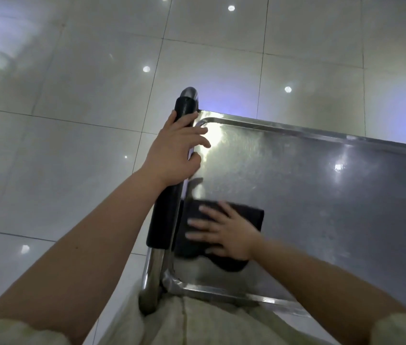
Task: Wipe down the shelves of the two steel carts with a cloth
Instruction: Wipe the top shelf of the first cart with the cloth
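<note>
At the rim of the shelf (321, 195), flat right hand (224, 232) presses the cloth (251, 215); left hand (172, 153) grips the handle (167, 215) beside

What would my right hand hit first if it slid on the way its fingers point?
Flat on the dark cloth, the right hand points at the cart handle; it would probably meet its black grip first, though the grip may sit above the shelf.
</note>
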{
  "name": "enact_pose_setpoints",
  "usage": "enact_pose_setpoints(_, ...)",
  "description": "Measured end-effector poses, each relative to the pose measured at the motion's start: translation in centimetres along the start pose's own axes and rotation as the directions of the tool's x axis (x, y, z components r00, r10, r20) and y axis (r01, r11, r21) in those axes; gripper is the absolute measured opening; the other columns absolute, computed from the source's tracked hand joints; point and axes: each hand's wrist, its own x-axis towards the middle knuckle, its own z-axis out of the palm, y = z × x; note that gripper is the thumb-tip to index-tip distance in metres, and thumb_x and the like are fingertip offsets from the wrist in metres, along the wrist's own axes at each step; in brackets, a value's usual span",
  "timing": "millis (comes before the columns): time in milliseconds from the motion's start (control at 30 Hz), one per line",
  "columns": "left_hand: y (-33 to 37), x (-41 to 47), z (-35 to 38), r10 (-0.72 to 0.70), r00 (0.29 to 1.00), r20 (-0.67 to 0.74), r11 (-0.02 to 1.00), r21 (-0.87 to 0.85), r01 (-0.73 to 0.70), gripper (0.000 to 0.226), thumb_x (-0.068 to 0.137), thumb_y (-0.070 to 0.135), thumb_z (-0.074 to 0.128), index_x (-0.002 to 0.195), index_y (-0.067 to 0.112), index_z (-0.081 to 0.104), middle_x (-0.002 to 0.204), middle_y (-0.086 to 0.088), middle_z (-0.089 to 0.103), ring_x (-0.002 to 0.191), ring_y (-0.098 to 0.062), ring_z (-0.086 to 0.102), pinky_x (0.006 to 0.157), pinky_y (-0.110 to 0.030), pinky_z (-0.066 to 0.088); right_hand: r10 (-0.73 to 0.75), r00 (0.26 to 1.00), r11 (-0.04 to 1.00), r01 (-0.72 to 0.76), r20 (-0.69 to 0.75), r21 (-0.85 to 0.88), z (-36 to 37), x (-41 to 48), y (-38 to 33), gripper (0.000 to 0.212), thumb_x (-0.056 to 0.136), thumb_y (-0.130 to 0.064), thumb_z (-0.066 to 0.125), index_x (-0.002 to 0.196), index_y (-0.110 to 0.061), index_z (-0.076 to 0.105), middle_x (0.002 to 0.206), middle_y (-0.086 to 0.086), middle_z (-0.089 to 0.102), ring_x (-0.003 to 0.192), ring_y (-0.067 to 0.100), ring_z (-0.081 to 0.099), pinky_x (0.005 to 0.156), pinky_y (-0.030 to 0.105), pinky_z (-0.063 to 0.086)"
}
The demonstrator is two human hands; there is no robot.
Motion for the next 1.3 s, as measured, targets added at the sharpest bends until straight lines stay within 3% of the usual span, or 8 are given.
enact_pose_setpoints(167, 0.2, 0.2, 0.0, -0.002, 1.000, 0.019, 0.998, 0.056, 0.001, 0.029, 0.074, 0.012, 0.060, 0.099, 0.020, 0.074, 0.121, 0.004, 0.066, 0.138, -0.021, 0.037, 0.119, -0.046, 0.012, 0.639, 0.769, 0.755, -0.627, -0.002, 0.191, -3.4, 5.9, 12.2, 0.058, 0.096, -0.063, 0.018, 0.150, -0.049, 0.003, 0.163, -0.013, 0.006, 0.150, 0.027, -0.007, 0.115, 0.059, -0.007)
enact_pose_setpoints(267, 0.3, 0.3, -0.1, -0.026, 0.999, 0.023, 0.995, 0.098, 0.024, 0.029, 0.075, 0.012, 0.061, 0.100, 0.021, 0.074, 0.120, 0.005, 0.066, 0.138, -0.019, 0.036, 0.119, -0.045, 0.012, 0.751, 0.656, 0.633, -0.747, 0.075, 0.205, -4.0, 7.5, 13.4, 0.059, 0.097, -0.063, 0.015, 0.150, -0.049, -0.006, 0.163, -0.014, -0.004, 0.148, 0.027, -0.015, 0.114, 0.061, -0.011)
enact_pose_setpoints(500, 0.9, 0.4, -0.2, -0.075, 0.995, 0.064, 0.978, 0.198, 0.061, 0.031, 0.076, 0.010, 0.058, 0.102, 0.019, 0.072, 0.125, 0.005, 0.064, 0.140, -0.018, 0.033, 0.119, -0.044, 0.013, 0.287, 0.958, 0.956, -0.285, -0.021, 0.075, 0.7, -1.8, -2.2, 0.064, 0.091, -0.058, 0.038, 0.151, -0.040, 0.026, 0.158, -0.005, 0.030, 0.147, 0.036, 0.017, 0.115, 0.064, 0.004)
enact_pose_setpoints(633, 2.4, 0.5, 0.3, -0.117, 0.983, 0.142, 0.921, 0.385, 0.054, 0.033, 0.084, 0.017, 0.055, 0.114, 0.024, 0.067, 0.140, 0.006, 0.052, 0.145, -0.020, 0.021, 0.120, -0.044, -0.001, -0.030, 0.999, 0.999, 0.031, 0.045, -0.029, 2.8, -6.8, -4.1, 0.064, 0.094, -0.061, 0.037, 0.152, -0.043, 0.018, 0.159, -0.011, 0.025, 0.148, 0.031, 0.013, 0.115, 0.060, 0.002)
enact_pose_setpoints(800, 4.5, 0.5, 1.9, -0.102, 0.992, 0.071, 0.967, 0.239, 0.083, 0.032, 0.081, 0.010, 0.059, 0.110, 0.015, 0.069, 0.127, -0.002, 0.062, 0.121, -0.026, 0.052, 0.107, -0.034, 0.027, 0.303, 0.952, 0.952, -0.301, -0.047, 0.059, -0.1, -3.1, 5.8, 0.060, 0.095, -0.057, 0.040, 0.151, -0.040, 0.025, 0.158, -0.007, 0.027, 0.146, 0.035, 0.019, 0.113, 0.063, 0.013)
enact_pose_setpoints(1033, 4.5, -0.2, 2.7, -0.099, 0.992, 0.072, 0.934, 0.352, 0.068, 0.028, 0.083, 0.015, 0.059, 0.108, 0.023, 0.070, 0.122, 0.003, 0.064, 0.117, -0.022, 0.052, 0.108, -0.034, 0.021, 0.769, 0.635, 0.613, -0.765, 0.075, 0.198, -3.0, 1.3, 16.9, 0.059, 0.097, -0.062, 0.013, 0.150, -0.048, -0.008, 0.162, -0.013, -0.011, 0.147, 0.029, -0.018, 0.114, 0.062, -0.012)
enact_pose_setpoints(1167, 5.2, -0.2, 3.8, -0.138, 0.981, 0.137, 0.933, 0.349, 0.082, 0.032, 0.086, 0.018, 0.055, 0.115, 0.025, 0.066, 0.126, 0.004, 0.059, 0.125, -0.019, 0.045, 0.113, -0.035, 0.011, 0.621, 0.784, 0.774, -0.610, -0.015, 0.171, -1.9, -1.2, 8.8, 0.062, 0.097, -0.058, 0.031, 0.154, -0.040, 0.012, 0.163, -0.006, 0.009, 0.149, 0.036, 0.000, 0.114, 0.065, 0.001)
enact_pose_setpoints(1300, 6.1, -0.6, 6.3, -0.214, 0.935, 0.283, 0.975, 0.116, 0.188, 0.036, 0.090, 0.015, 0.051, 0.124, 0.022, 0.060, 0.131, 0.004, 0.057, 0.132, -0.020, 0.039, 0.110, -0.034, 0.029, 0.178, 0.983, 0.982, -0.180, 0.034, 0.056, 1.9, -7.7, -2.5, 0.062, 0.093, -0.057, 0.041, 0.150, -0.040, 0.029, 0.158, -0.006, 0.028, 0.146, 0.036, 0.017, 0.114, 0.066, 0.005)
